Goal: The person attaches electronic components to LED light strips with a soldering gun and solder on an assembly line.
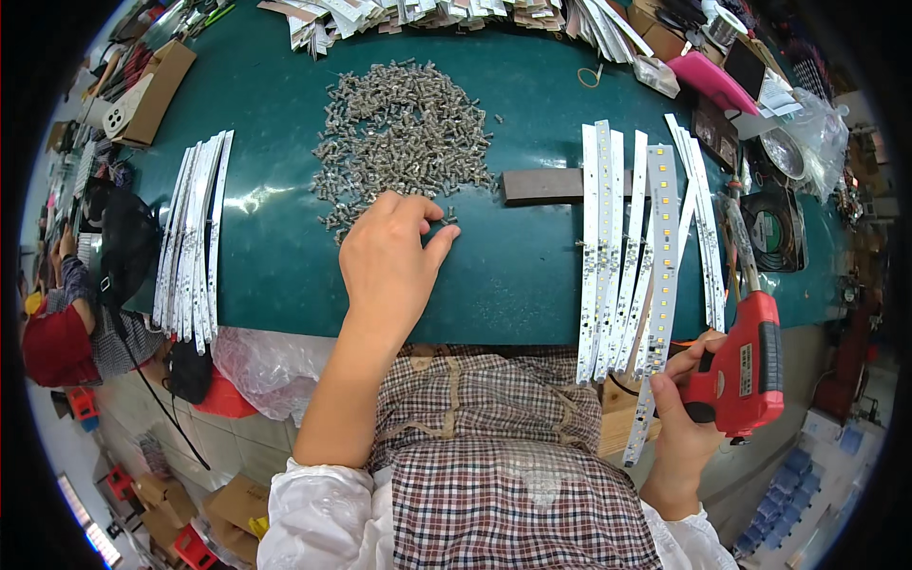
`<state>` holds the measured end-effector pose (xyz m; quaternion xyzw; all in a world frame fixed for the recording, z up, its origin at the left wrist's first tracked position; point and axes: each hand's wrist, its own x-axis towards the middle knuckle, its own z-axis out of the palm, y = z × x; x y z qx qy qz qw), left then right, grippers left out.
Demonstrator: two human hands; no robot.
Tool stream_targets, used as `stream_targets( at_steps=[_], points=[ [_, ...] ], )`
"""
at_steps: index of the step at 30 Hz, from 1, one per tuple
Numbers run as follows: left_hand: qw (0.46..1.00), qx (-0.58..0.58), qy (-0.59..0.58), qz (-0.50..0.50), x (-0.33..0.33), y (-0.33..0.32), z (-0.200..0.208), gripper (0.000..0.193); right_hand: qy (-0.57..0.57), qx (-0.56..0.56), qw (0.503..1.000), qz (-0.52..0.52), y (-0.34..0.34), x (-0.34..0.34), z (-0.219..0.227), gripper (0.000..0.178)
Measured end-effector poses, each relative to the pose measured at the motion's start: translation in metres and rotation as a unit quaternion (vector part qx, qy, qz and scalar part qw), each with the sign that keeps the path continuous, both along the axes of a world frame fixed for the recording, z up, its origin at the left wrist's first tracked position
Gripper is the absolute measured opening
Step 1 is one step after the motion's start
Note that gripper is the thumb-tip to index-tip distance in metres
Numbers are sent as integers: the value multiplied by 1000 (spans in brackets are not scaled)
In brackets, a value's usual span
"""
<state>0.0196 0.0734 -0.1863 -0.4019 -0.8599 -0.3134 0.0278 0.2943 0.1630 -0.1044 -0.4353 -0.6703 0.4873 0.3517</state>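
My left hand [385, 256] reaches to the near edge of a heap of small metal-bodied components [404, 128]. Its thumb and forefinger stand a little apart, around a small component at the heap's edge; the other fingers curl under, partly hidden. At the right, my right hand [686, 432] grips a red soldering gun [750, 370], whose metal barrel points away from me. The same hand's thumb presses on a white LED strip [662, 237], which runs past the table's front edge. Beside this strip lie several more white circuit strips [603, 247], their near ends overhanging the edge.
A dark flat bar [541, 187] lies under the right-hand strips. Another bundle of strips [195, 237] rests at the left, and a big stack [427, 14] lies at the far edge. At right are a fan [774, 231], a pink case [712, 81] and a solder spool [724, 27].
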Motion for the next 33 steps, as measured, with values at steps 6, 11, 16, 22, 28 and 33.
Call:
stream_targets(
  at_steps=[6, 11, 16, 22, 28, 33],
  points=[
    [1000, -26, -12, -13, -2, -2, -3, 14, 6, -57, 998, 3, -5, -5, 1, 58],
    [997, 10, -75, 28, 0, 1, 4, 7, 1, -64, 998, 20, -5, -11, 2, 57],
    [987, 55, -138, 59, -10, -1, 13, 8, 11, -85, 996, 27, -4, -14, 0, 60],
    [980, 21, -188, 56, -23, -4, 8, 10, 8, -119, 993, 10, -7, -23, 2, 59],
    [974, 29, -203, 94, -23, -1, 14, 13, 10, -107, 994, 20, -6, -25, 0, 58],
    [983, 3, -170, 66, -24, -1, 15, 15, 0, -97, 995, 36, -5, -25, -1, 56]
  ],
)
